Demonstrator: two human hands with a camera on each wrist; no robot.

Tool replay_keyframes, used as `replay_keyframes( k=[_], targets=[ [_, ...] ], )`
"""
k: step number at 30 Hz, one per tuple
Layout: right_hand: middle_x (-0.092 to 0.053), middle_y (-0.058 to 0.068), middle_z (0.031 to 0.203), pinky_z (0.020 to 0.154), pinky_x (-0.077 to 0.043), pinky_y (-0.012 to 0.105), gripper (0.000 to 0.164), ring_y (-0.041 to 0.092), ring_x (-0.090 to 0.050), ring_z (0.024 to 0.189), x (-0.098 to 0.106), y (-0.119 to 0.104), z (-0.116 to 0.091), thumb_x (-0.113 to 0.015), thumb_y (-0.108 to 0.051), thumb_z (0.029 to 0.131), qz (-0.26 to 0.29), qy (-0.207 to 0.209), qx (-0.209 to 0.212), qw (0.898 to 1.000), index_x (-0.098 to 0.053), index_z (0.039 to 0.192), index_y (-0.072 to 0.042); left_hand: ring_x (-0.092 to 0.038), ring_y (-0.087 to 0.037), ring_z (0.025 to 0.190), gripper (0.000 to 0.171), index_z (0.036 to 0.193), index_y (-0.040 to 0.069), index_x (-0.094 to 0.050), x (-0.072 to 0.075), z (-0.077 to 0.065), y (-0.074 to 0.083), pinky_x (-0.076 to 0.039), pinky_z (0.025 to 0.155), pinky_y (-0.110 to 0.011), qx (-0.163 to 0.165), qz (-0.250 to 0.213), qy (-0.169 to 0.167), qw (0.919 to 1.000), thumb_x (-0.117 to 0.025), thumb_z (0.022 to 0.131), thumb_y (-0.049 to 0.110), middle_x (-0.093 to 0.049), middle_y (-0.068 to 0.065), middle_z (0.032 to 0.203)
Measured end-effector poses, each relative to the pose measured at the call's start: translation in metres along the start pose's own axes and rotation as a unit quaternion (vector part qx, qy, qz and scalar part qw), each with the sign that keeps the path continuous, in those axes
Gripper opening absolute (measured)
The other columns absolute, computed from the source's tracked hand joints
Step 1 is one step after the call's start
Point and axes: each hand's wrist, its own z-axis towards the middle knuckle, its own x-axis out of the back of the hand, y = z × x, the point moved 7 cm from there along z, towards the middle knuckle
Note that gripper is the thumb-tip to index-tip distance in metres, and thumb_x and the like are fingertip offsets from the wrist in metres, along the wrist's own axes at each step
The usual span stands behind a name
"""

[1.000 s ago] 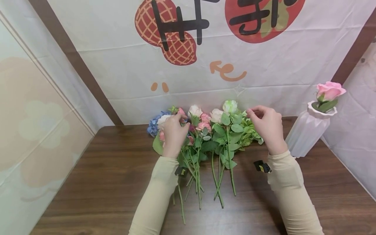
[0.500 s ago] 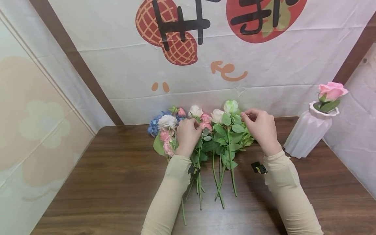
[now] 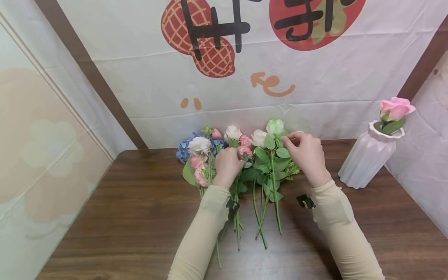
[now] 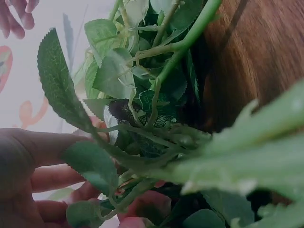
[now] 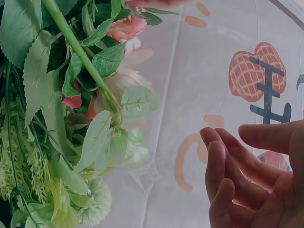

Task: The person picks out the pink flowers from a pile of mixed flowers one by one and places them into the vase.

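Several artificial flowers lie side by side on the table, heads toward the back. My left hand (image 3: 227, 165) reaches in among them, beside pink roses (image 3: 245, 146). In the left wrist view its fingers (image 4: 52, 178) extend behind green leaves (image 4: 90, 166), which hide the fingertips. My right hand (image 3: 308, 157) hovers at the right end of the row, near a white-green rose (image 3: 275, 127) with a long leafy stem (image 3: 274, 190). The right wrist view has its thumb apart from loosely bent fingers (image 5: 216, 164), with nothing between them.
A white pleated vase (image 3: 367, 159) holding one pink rose (image 3: 396, 108) stands on the right of the brown table (image 3: 140, 225). Blue hydrangea (image 3: 183, 150) and a white flower (image 3: 200, 145) lie at the left end. A printed cloth (image 3: 217, 97) hangs close behind.
My left hand has moved right from over the white flower, then slightly down into the middle of the row. My right hand has drifted left toward the white-green rose. The vase stays put.
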Motion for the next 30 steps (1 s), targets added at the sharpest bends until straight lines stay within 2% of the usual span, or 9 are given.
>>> replay_keyframes(
  k=[3, 6, 9, 17, 23, 28, 30],
  targets=[
    [-0.073, 0.005, 0.082, 0.055, -0.046, 0.034, 0.032, 0.021, -0.064, 0.067, 0.0, 0.0, 0.0, -0.054, -0.04, 0.095, 0.0, 0.0, -0.002, 1.0, -0.073, 0.095, -0.014, -0.056, -0.021, 0.06, 0.032, 0.059, 0.017, -0.05, -0.004, -0.001, 0.001, -0.045, 0.056, -0.034, 0.004, 0.011, -0.022, 0.9997, -0.073, 0.079, 0.024, -0.05, 0.002, 0.056],
    [-0.073, 0.005, 0.082, 0.056, -0.047, 0.035, 0.032, 0.021, -0.064, 0.068, -0.001, 0.001, 0.0, -0.054, -0.04, 0.095, 0.001, -0.001, -0.003, 1.0, -0.073, 0.095, -0.014, -0.064, -0.025, 0.068, 0.028, 0.063, 0.016, -0.057, -0.007, -0.001, 0.001, -0.051, 0.061, -0.04, 0.01, 0.022, -0.032, 0.9992, -0.076, 0.078, 0.03, -0.064, -0.002, 0.065],
    [-0.073, 0.005, 0.082, 0.055, -0.046, 0.034, 0.031, 0.021, -0.064, 0.067, -0.001, 0.001, 0.0, -0.055, -0.038, 0.094, 0.001, 0.001, -0.005, 1.0, -0.073, 0.095, -0.014, -0.066, -0.029, 0.073, 0.026, 0.068, 0.012, -0.065, -0.007, -0.002, 0.001, -0.053, 0.064, -0.043, 0.014, 0.031, -0.026, 0.9991, -0.078, 0.076, 0.033, -0.07, -0.008, 0.073],
    [-0.074, 0.007, 0.086, 0.047, -0.044, 0.029, 0.032, 0.022, -0.065, 0.065, 0.0, 0.0, 0.0, -0.054, -0.038, 0.095, 0.003, -0.004, -0.02, 1.0, -0.069, 0.106, -0.012, -0.067, -0.032, 0.076, 0.03, 0.081, 0.005, -0.07, -0.008, -0.004, -0.005, -0.055, 0.065, -0.045, 0.022, 0.033, -0.023, 0.999, -0.08, 0.074, 0.032, -0.071, -0.015, 0.08],
    [-0.074, 0.006, 0.086, 0.048, -0.044, 0.029, 0.033, 0.022, -0.067, 0.068, 0.0, 0.001, 0.0, -0.053, -0.039, 0.095, 0.002, -0.004, -0.022, 1.0, -0.069, 0.108, -0.012, -0.067, -0.031, 0.075, 0.027, 0.084, 0.005, -0.069, -0.01, -0.004, -0.009, -0.055, 0.064, -0.045, 0.04, 0.024, -0.054, 0.9975, -0.078, 0.077, 0.029, -0.071, -0.014, 0.082],
    [-0.074, 0.006, 0.086, 0.05, -0.045, 0.03, 0.032, 0.023, -0.067, 0.069, -0.001, 0.001, 0.001, -0.054, -0.038, 0.095, 0.0, -0.005, -0.019, 1.0, -0.069, 0.107, -0.012, -0.065, -0.03, 0.065, 0.013, 0.074, 0.009, -0.066, -0.009, -0.003, -0.013, -0.051, 0.054, -0.043, 0.061, 0.009, -0.066, 0.9959, -0.07, 0.081, 0.018, -0.068, -0.013, 0.074],
    [-0.074, 0.006, 0.086, 0.05, -0.045, 0.031, 0.031, 0.023, -0.067, 0.069, -0.001, 0.0, 0.001, -0.054, -0.037, 0.095, 0.0, -0.006, -0.02, 1.0, -0.069, 0.107, -0.012, -0.062, -0.027, 0.059, 0.018, 0.066, 0.011, -0.06, -0.009, -0.003, -0.015, -0.046, 0.047, -0.039, 0.068, 0.003, -0.071, 0.9951, -0.067, 0.082, 0.015, -0.065, -0.011, 0.068]
  ],
)
